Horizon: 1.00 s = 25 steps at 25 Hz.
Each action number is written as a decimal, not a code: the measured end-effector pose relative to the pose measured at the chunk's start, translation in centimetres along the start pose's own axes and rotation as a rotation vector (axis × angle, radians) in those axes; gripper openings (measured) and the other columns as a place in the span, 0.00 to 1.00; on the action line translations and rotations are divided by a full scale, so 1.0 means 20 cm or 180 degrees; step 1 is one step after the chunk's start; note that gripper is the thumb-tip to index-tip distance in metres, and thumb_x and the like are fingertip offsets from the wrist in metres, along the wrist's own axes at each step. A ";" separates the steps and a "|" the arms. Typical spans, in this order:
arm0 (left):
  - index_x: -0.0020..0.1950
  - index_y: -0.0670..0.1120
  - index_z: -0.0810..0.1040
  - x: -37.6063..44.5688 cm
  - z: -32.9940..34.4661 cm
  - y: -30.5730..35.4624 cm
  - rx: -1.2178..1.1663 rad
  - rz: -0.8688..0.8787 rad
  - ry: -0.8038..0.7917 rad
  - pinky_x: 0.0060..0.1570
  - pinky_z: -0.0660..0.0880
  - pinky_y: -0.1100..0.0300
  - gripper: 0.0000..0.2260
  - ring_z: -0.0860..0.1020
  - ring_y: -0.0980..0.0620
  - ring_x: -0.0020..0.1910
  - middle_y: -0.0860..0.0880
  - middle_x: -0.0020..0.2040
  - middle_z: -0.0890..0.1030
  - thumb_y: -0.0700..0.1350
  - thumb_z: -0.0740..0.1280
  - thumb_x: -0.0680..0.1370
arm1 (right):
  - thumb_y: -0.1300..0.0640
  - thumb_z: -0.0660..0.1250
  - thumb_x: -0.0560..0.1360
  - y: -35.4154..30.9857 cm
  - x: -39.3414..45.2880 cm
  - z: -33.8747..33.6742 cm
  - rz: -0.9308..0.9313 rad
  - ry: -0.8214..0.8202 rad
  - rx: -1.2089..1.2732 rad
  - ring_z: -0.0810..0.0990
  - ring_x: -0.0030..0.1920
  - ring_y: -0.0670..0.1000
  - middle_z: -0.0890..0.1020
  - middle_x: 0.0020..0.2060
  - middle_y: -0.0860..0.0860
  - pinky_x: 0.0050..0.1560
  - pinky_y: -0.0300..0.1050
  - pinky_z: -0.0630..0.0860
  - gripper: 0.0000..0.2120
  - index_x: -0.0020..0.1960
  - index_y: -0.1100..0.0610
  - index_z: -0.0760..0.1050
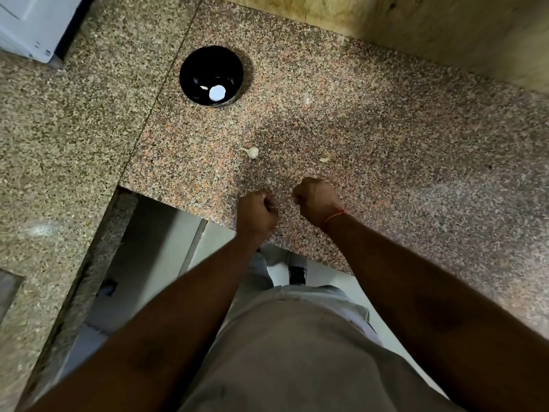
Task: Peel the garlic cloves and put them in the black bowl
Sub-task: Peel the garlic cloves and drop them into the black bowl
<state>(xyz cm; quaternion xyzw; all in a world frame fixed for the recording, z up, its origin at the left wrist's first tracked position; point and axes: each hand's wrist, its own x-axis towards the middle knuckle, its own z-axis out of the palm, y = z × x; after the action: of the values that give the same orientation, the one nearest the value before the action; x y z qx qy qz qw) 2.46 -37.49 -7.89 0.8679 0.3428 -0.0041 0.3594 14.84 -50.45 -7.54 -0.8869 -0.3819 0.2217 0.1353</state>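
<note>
On the counter (pixel 386 129), the bowl (pixel 211 75) sat far back to the left, a garlic clove (pixel 252 151) lay between it and the two hands (pixel 257 214) (pixel 318 200), with a peel scrap (pixel 324 159) to the clove's right.

Black bowl (pixel 211 75) stands alone on granite counter (pixel 386 138). Between bowl and counter's near edge: bare stone except garlic bulb (pixel 252 151) and peel scrap (pixel 324 159). Wall (pixel 416 25) blocks beyond bowl, rightward.

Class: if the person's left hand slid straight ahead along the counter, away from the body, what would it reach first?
Probably the garlic bulb, lying just beyond the left hand; the black bowl sits farther on. Depth is uncertain.
</note>
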 end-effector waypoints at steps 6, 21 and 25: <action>0.40 0.44 0.83 -0.02 0.01 0.01 -0.0021 0.0070 0.0022 0.38 0.79 0.56 0.03 0.80 0.49 0.35 0.47 0.37 0.84 0.37 0.71 0.69 | 0.64 0.68 0.76 0.04 -0.08 0.01 0.0390 0.0303 0.0794 0.78 0.37 0.47 0.81 0.37 0.48 0.42 0.45 0.81 0.11 0.38 0.52 0.79; 0.43 0.39 0.83 0.05 0.10 0.04 0.0771 0.1368 -0.0532 0.38 0.76 0.54 0.01 0.75 0.50 0.39 0.47 0.42 0.78 0.37 0.73 0.74 | 0.65 0.72 0.74 0.10 -0.19 0.03 0.1003 0.0390 0.1245 0.84 0.43 0.50 0.86 0.41 0.50 0.50 0.51 0.84 0.06 0.45 0.55 0.85; 0.42 0.40 0.81 0.01 0.12 0.04 0.0820 0.1093 -0.0301 0.39 0.77 0.54 0.03 0.78 0.45 0.41 0.44 0.43 0.80 0.34 0.72 0.71 | 0.65 0.72 0.74 0.11 -0.19 0.04 0.0979 0.0388 0.1253 0.84 0.43 0.49 0.86 0.41 0.50 0.49 0.50 0.84 0.07 0.44 0.54 0.85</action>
<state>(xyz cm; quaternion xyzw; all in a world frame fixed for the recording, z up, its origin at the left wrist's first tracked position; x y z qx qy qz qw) 3.61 -39.32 -9.21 0.9512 0.1693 -0.0274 0.2566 13.45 -54.66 -7.97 -0.9029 -0.1831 0.2560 0.2927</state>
